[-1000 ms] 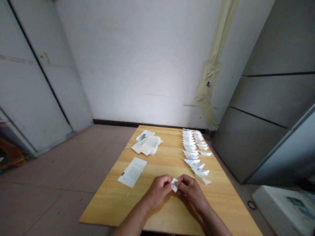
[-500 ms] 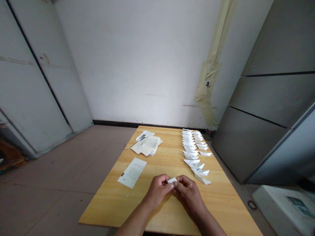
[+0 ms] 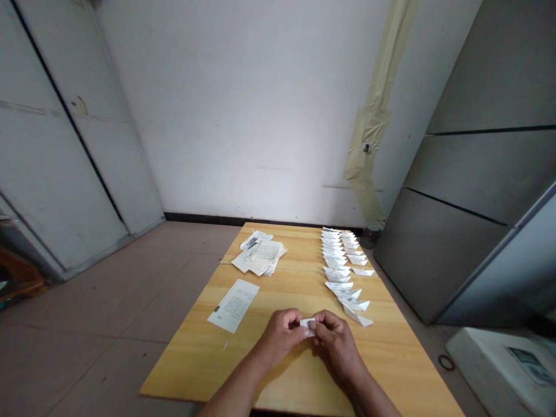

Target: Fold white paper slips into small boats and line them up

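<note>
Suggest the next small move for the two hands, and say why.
Probably pull the small folded paper open sideways: the left hand and right hand pinch it from both ends above the table, and it looks more compact than the folded shapes lined up at the right.

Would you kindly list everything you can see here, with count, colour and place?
held paper: one, white, folded small, between both hands
folded papers: many, white, in rows along the table's right side
sheet: one, white, printed, near left of table
paper pile: one, white, printed, far left of table
table: one, light wood, centre
cabinet: one, grey, right
wrapped pipe: one, beige, on back wall
box: one, white, floor at lower right
left hand: pinching held paper
right hand: pinching held paper
</note>
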Available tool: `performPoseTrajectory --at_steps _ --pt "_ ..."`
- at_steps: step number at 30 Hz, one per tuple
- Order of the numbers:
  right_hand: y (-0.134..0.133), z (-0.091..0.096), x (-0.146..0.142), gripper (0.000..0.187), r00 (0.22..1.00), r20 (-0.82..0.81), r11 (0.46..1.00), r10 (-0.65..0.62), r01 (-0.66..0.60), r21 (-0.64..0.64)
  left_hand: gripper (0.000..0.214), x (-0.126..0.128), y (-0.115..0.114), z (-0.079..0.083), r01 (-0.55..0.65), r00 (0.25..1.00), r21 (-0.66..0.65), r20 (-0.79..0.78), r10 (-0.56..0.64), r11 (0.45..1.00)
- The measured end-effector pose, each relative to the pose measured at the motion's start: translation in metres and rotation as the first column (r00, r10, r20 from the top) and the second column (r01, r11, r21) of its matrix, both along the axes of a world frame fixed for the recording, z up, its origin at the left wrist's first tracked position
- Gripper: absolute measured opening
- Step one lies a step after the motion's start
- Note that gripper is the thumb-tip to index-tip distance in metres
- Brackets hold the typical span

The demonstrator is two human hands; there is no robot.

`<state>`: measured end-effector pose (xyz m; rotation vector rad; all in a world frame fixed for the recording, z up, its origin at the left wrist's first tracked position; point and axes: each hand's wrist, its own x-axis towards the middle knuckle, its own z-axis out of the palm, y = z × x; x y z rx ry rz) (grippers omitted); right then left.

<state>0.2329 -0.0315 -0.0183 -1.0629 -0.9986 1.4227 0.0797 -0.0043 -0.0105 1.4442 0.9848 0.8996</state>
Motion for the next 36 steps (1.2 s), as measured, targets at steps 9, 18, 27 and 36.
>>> performPoseTrajectory --at_steps 9,18,27,36 --pt "0.002 0.006 -0.003 0.035 0.998 0.062 1.0 0.0 -0.002 0.028 0.023 -0.001 0.004 -0.004 -0.094 0.989 -0.111 0.102 0.106 0.989" --pt "0.005 0.011 0.003 0.013 0.902 0.418 0.973 -0.109 0.012 0.229 0.009 0.001 0.007 -0.01 -0.172 0.985 0.128 0.029 0.17 0.977" --pt "0.009 0.0 0.012 0.021 0.443 0.834 0.803 -0.329 -0.334 0.494 0.025 0.0 0.004 -0.024 0.054 0.921 0.717 -0.304 0.242 0.695" --pt "-0.007 0.002 0.027 0.021 0.306 0.887 0.736 -0.345 -0.499 0.458 0.02 -0.011 -0.012 -0.022 0.378 0.754 0.742 -0.594 0.281 0.553"
